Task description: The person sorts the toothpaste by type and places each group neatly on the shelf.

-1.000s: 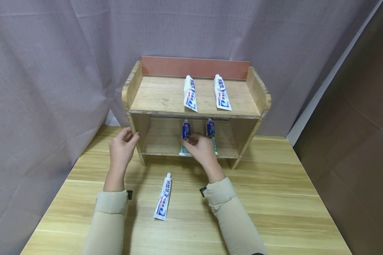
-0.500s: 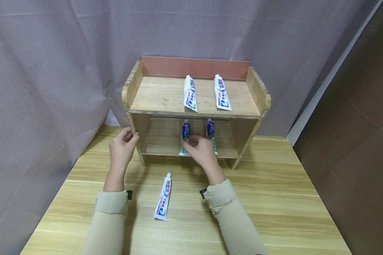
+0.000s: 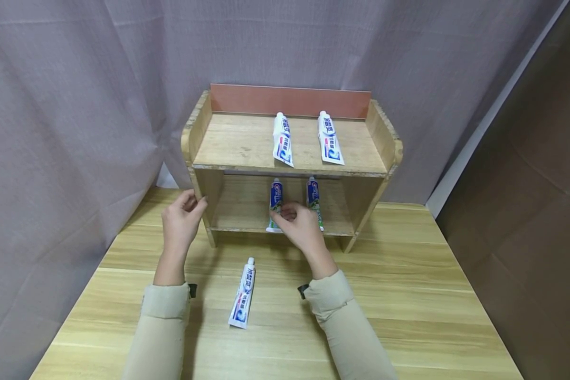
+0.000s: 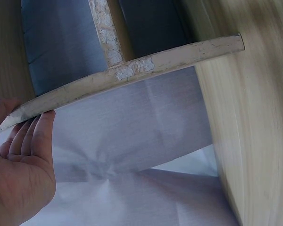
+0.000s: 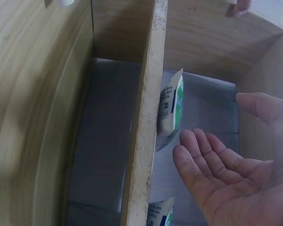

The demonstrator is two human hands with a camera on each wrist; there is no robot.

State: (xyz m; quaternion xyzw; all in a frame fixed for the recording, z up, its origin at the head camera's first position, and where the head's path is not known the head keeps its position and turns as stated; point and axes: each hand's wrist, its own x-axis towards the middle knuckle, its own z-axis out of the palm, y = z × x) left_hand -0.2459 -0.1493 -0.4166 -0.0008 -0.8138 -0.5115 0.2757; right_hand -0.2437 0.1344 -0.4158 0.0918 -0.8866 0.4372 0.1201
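Note:
My left hand grips the left side panel of a small two-tier wooden shelf; in the left wrist view, thumb and fingers lie on opposite faces of the panel's edge. My right hand hovers at the lower tier with loosely bent fingers, holding nothing. It is nearest a blue-and-green toothpaste tube, partly covering it in the head view; the right wrist view shows a gap between fingertips and tube. Beside it lies a second blue-and-green tube, also partly hidden by that hand.
Two white toothpaste tubes lie on the upper tier. Another white tube is on the wooden table between my forearms. A grey curtain hangs behind the shelf, and a brown panel borders the right.
My right hand has drawn back very slightly toward the table's front. The left hand, the shelf and all the tubes stay where they were.

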